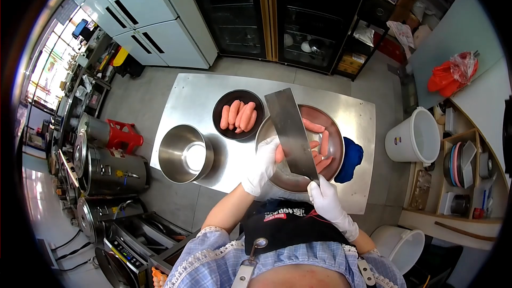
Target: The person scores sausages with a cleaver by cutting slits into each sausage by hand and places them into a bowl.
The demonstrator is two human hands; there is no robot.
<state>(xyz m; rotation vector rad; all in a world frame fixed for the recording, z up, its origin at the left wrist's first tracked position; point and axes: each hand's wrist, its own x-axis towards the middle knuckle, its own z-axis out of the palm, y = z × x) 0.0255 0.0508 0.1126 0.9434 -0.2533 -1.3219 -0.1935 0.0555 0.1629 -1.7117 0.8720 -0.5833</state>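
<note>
A wide steel bowl [338, 138] on the metal table holds several pink sausages [325, 142]. Over the bowl is a large cleaver [290, 131], its broad blade pointing away from me. My right hand [326, 201], in a white glove, is closed on the cleaver's near end. At the bowl's left side, my gloved left hand [263, 165] is closed around a sausage [280, 153], whose end shows beside the blade. The blade hides part of the bowl. Left of it, a black bowl [217, 113] holds several more sausages [238, 116].
An empty deep steel pot [185, 153] stands at the left of the metal table [234, 84]. A blue cloth [349, 160] lies right of the wide bowl. White buckets [413, 138] stand on the floor at right, large steel pots [114, 171] at left.
</note>
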